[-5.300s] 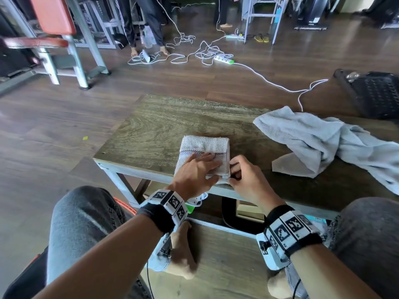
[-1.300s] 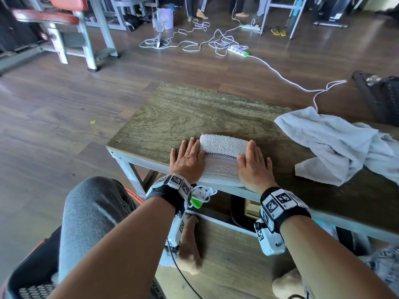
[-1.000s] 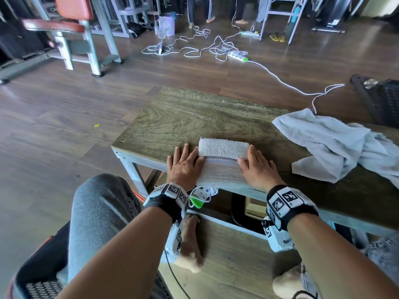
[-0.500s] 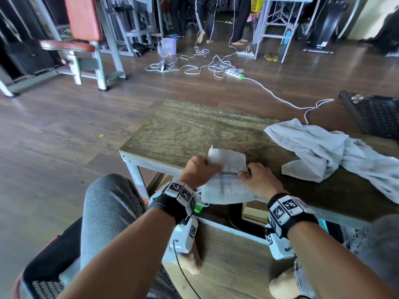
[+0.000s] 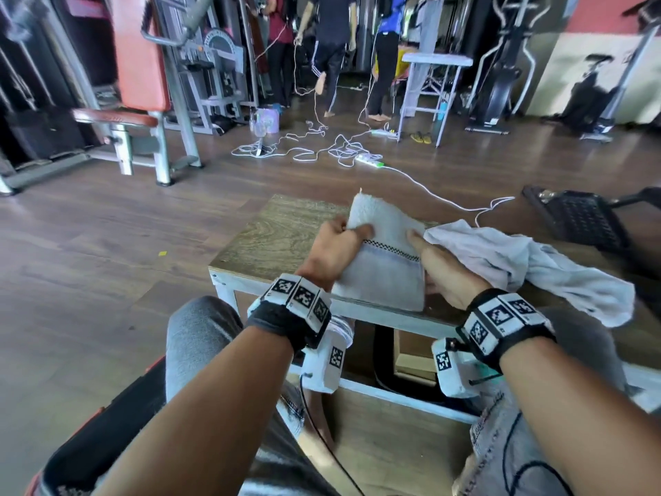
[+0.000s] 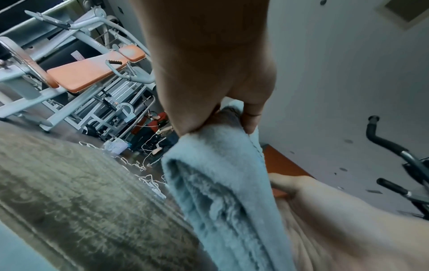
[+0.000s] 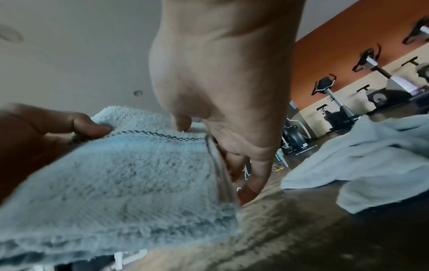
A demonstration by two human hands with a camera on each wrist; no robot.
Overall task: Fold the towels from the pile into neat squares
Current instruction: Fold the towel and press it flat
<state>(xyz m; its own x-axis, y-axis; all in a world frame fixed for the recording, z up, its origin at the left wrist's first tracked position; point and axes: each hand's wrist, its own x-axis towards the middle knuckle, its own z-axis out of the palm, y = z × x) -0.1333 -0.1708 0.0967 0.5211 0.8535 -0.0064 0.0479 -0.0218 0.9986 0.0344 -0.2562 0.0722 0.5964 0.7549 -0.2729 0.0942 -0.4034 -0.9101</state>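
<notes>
The folded white terry towel with a dark checked stripe [image 5: 384, 259] sits at the centre of the head view, lifted and tilted above the near edge of the wood-grain surface [image 5: 282, 227].

Left hand [image 5: 332, 250]: fingers curled around the towel's left edge, thumb on top near the upper corner. The left wrist view shows the thumb and fingers [image 6: 252, 117] pinching the layered edge of the towel [image 6: 223, 183].

Right hand [image 5: 441, 272]: holds the towel's right edge. In the right wrist view the thumb lies on the top face near the stripe and the fingers [image 7: 253, 176] curl beneath the edge of the towel [image 7: 120, 183].

A loose pile of pale grey towels [image 5: 529, 266] lies on the surface at centre right of the head view, just beside the right hand.
</notes>
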